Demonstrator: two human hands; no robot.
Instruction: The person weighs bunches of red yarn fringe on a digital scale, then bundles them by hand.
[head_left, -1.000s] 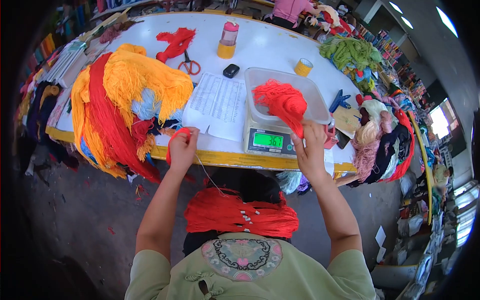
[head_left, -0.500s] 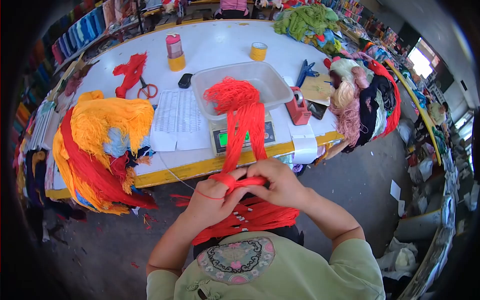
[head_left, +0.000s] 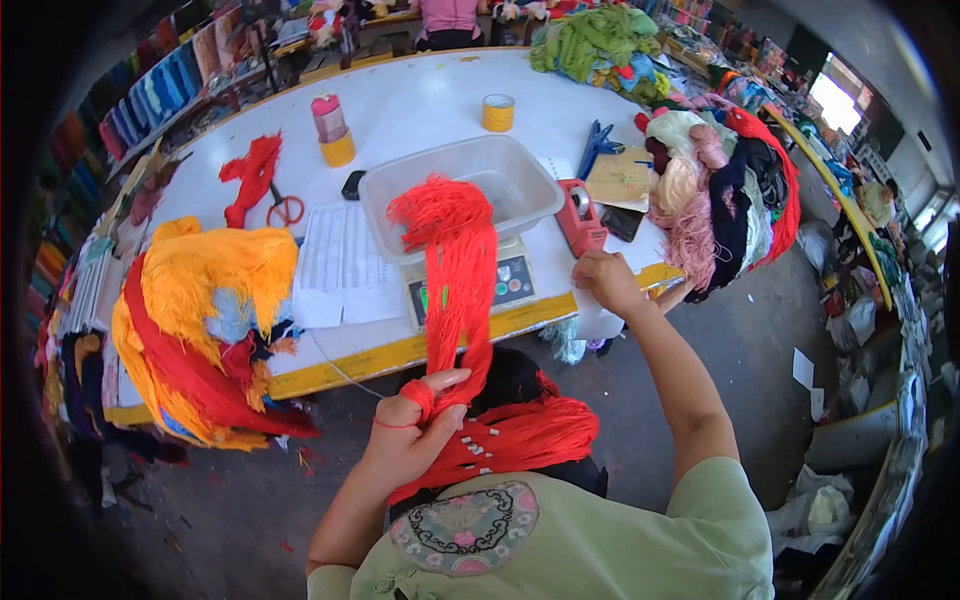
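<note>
Red yarn hangs from a grey plastic tray down over a scale and the table edge. My left hand is wrapped round its lower end, with a red strand looped about the fingers. My right hand is at the table edge, fingers pressed together at white paper just below a red tape dispenser; what they pinch is too small to make out. More red yarn with small white tags lies across the lap.
Yellow and red yarn hangs over the table's left edge, beside scissors and paper sheets. Mixed yarn is heaped at the right, green yarn at the back. A person in pink is across the table.
My right hand has let go of the red yarn and moved up and right to below the tape dispenser. My left hand has moved slightly left and down, still holding the yarn.
</note>
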